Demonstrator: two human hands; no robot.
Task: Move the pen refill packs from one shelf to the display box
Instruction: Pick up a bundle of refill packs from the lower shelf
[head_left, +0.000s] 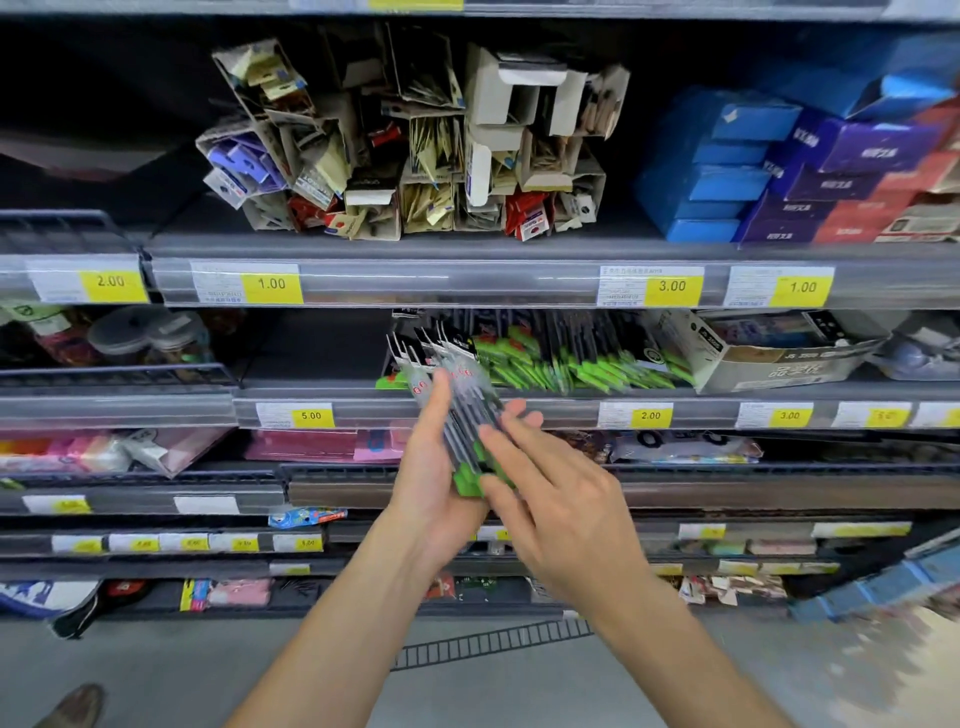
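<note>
A fanned bunch of pen refill packs (457, 410) is gripped in the left hand (434, 467) at frame centre, steadied by the flat, relaxed fingers of the right hand (561, 499). Many packs (566, 358) are left on the shelf behind; the cardboard display box (769, 353), centre right, is not yet reached.

Yellow price tags on upper clear plastic shelf rail (467, 283): 2.00 (110, 281), 1.00 (271, 283), 3.00 (672, 286), 1.00 (803, 287). Lower shelf rail (467, 414) tags: 5.00 (310, 415), 2.00 (650, 415), 3.00 (789, 415). Other print blurred.
</note>
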